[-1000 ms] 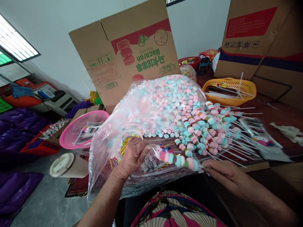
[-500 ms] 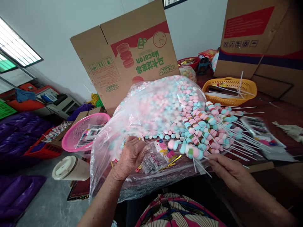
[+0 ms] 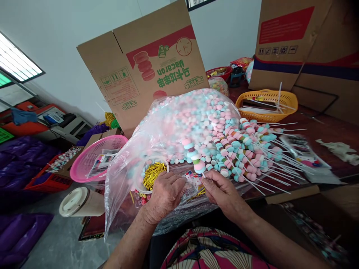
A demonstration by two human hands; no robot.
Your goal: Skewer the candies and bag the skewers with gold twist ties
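My right hand (image 3: 224, 192) pinches the white stick of a marshmallow skewer (image 3: 196, 158). Pink, blue and white pieces, with a green one low down, stand nearly upright above the fingers. My left hand (image 3: 168, 192) is closed, knuckles up, over the near edge of a printed clear plastic bag (image 3: 193, 177); its fingertips are hidden, so what it grips cannot be made out. Just beyond it sits a round white tub (image 3: 139, 183) of gold twist ties (image 3: 154, 175). Right of my right hand lies a pile of finished skewers (image 3: 249, 153), sticks pointing right.
Behind my hands bulges a big clear bag of loose marshmallows (image 3: 193, 116). A pink basket (image 3: 77, 166) and a lidded cup (image 3: 89, 203) stand left. A yellow basket (image 3: 266, 118) holding sticks and more clear bags (image 3: 305, 158) lie right. Cardboard boxes (image 3: 112, 86) rise behind.
My right hand has moved left from the pile, carrying the skewer and tilting it upright. My left hand has moved right, away from the tub, uncovering the gold twist ties.
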